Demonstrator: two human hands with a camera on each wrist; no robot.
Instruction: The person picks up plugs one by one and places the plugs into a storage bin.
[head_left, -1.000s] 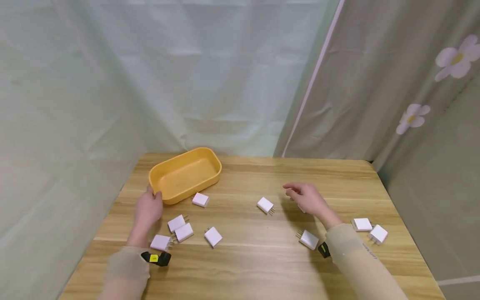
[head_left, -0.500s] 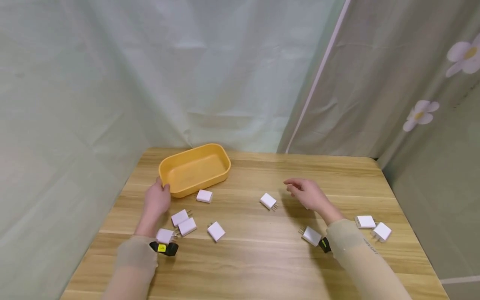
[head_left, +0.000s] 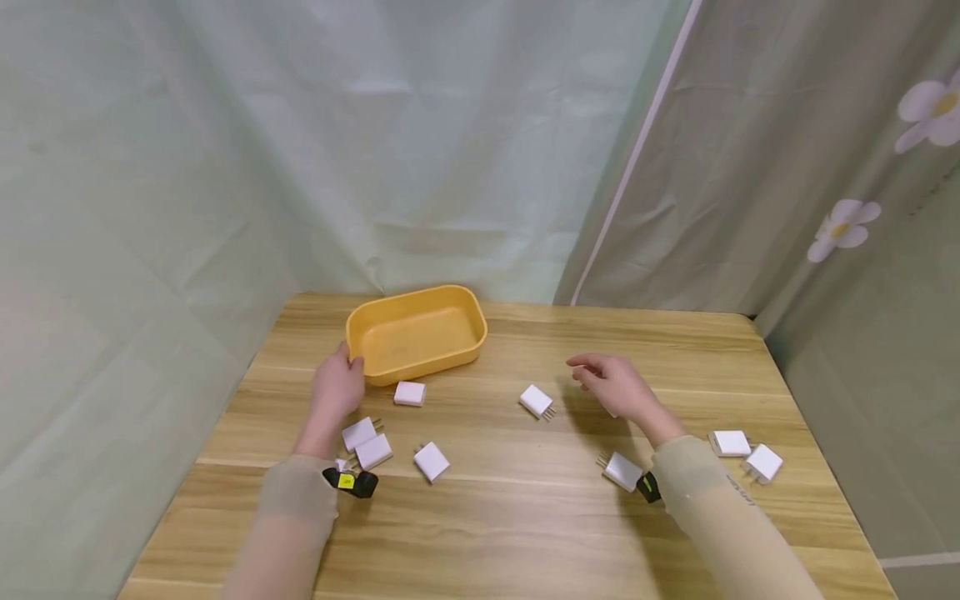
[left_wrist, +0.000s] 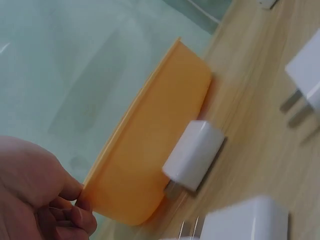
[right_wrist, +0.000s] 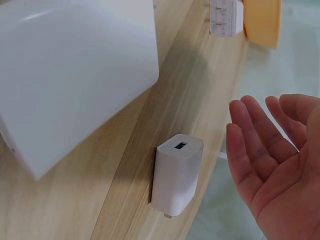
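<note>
Yellow tray (head_left: 417,334) shifted right, unlabelled.

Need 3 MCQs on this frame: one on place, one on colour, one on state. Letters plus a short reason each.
1. Where does the tray stand on the table?
A. far left part
B. near right corner
C. at the near edge

2. What colour is the tray?
A. blue
B. orange-yellow
C. white

3. What is the right hand doing?
A. gripping the tray
B. pinching a charger
C. open, holding nothing

Key:
1 A: in the head view it sits toward the far left, by the curtain.
2 B: both the head and left wrist views show it orange-yellow, while the chargers such as the one in front of it are white.
3 C: the right wrist view shows relaxed fingers with nothing in them; it is the left hand that holds the tray's end.
</note>
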